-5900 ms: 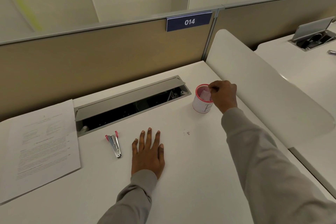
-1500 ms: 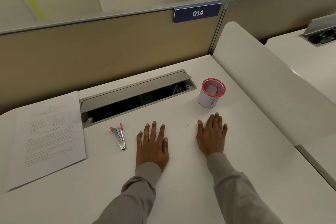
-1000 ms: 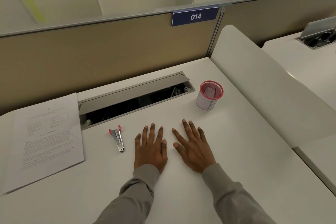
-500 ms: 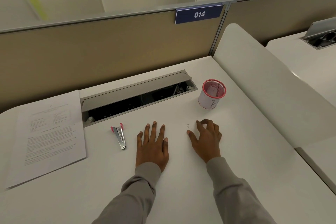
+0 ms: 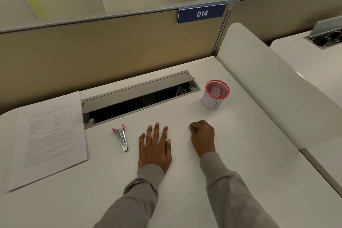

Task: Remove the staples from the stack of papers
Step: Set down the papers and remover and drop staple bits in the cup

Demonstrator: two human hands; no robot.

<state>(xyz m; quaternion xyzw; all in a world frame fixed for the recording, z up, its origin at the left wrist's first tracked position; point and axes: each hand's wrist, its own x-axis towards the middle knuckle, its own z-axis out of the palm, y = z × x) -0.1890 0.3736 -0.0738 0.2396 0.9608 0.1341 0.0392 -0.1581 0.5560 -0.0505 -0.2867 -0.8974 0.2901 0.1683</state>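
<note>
White counter [image 5: 185, 190] across the lower frame, beige partition [image 5: 111, 52] behind with tag 014. Open cable trough [image 5: 140, 102] sunk into the counter along the back. At far left, stack of papers [image 5: 51, 139] lying flat, printed sheet on top, well apart from both hands. No staple visible in it, but too small to rule out. Near centre, left hand [image 5: 154, 148] flat on the counter, fingers straight and spread, holding nothing. Beside it but not touching, right hand [image 5: 202, 138] with fingers curled under, tips down on the counter. Pinching something or nothing, cannot tell. Beyond the right hand, red-rimmed mesh cup [image 5: 215, 94] with a paper scrap inside. Between papers and left hand, staple remover [image 5: 121, 139] lying untouched. Progress, as a judgement: probably late, with papers set aside and tool down. Likely left: loose bits into the cup. More staples in the stack unconfirmed.
</note>
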